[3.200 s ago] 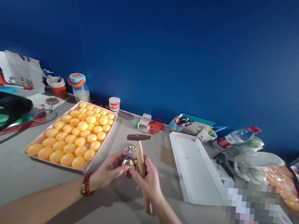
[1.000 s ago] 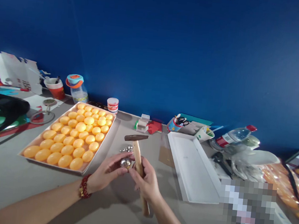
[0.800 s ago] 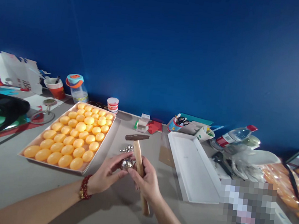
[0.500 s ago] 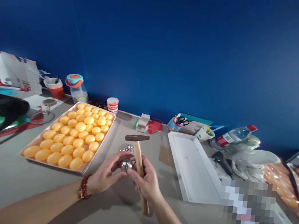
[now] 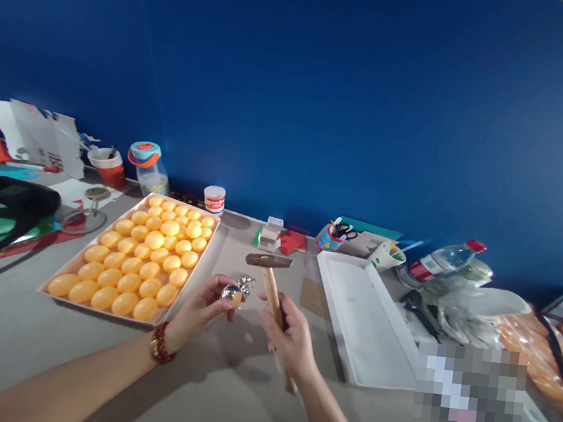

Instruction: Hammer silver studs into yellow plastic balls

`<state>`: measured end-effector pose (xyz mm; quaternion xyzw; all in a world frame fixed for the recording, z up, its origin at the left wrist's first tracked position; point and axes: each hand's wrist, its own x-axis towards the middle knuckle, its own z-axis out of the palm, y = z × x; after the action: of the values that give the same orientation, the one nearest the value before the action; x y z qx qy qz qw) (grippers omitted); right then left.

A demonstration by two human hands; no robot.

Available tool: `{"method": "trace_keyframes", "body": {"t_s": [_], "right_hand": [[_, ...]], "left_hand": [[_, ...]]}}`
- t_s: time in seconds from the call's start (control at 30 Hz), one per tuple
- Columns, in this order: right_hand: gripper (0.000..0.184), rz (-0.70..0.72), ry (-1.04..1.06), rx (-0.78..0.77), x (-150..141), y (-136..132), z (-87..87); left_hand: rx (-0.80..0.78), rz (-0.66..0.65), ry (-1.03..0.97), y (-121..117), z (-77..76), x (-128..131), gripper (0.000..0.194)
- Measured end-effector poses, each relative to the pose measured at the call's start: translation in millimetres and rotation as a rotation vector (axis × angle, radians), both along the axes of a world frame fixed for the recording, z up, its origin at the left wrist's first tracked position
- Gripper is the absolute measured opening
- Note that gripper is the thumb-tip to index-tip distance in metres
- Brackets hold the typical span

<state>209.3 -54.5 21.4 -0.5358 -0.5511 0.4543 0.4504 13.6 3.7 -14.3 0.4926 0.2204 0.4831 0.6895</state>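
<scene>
Flat gray tabletop (image 5: 47, 334) — with a box (image 5: 76, 266) of orange balls (image 5: 149, 270) on the left, shiny silver things (image 5: 244, 283) in the middle, a long white tray (image 5: 371, 314) on the right — plus red paper (image 5: 293, 242) near the back.

No text is legible; the bottle label (image 5: 421, 269) is blurred.

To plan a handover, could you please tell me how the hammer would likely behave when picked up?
The hammer is probably head-heavy: its head looks metal, its handle wooden. It should be stiff, as the handle looks straight. Laid down, it likely won't roll, since the head juts out crosswise.
</scene>
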Motion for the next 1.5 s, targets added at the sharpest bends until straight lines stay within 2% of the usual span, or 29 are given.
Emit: {"method": "trace_keyframes", "body": {"t_s": [0.17,0.3,0.4,0.47,0.57,0.73,0.83,1.17,1.27,1.37,1.43,1.5], "right_hand": [[0.026,-0.017,-0.177,0.037,3,4,-1.1],[0.024,-0.15,-0.537,0.172,21,16,-6.0],[0.03,-0.228,-0.804,0.207,38,26,-16.7],[0.032,-0.209,-0.918,0.188,47,31,-24.6],[0.033,-0.186,-1.053,0.115,54,36,-32.0],[0.035,-0.207,-1.206,-0.006,56,40,-31.8],[0.035,-0.202,-1.256,-0.01,57,42,-30.7],[0.022,-0.193,-1.324,0.147,56,40,-27.3],[0.02,-0.178,-1.222,0.229,50,40,-24.0],[0.02,-0.071,-1.021,0.322,36,45,-24.7],[0.018,0.012,-0.933,0.312,26,50,-27.7],[0.02,0.031,-0.91,0.261,16,58,-31.4]], "left_hand": [[-0.04,0.016,0.027,-3,5.1,1,0.029],[-0.184,0.02,-0.018,-6,10.1,2,0.038],[-0.236,0.003,-0.067,-6,12.8,1,0.031],[-0.24,-0.035,-0.102,-5,14.7,0,0.022],[-0.262,-0.083,-0.159,-4,17.7,-1,0.019],[-0.294,-0.091,-0.186,-2,18.9,-2,0.018],[-0.289,-0.089,-0.167,-2,16.7,-2,0.019],[-0.261,-0.062,-0.103,-2,15.1,-2,0.029],[-0.23,-0.075,-0.103,-1,14.8,-1,0.025],[-0.196,-0.095,-0.114,0,13.3,-1,0.027],[-0.185,-0.109,-0.095,0,12.4,-1,0.03],[-0.184,-0.116,-0.061,0,11.8,-1,0.037]]}}
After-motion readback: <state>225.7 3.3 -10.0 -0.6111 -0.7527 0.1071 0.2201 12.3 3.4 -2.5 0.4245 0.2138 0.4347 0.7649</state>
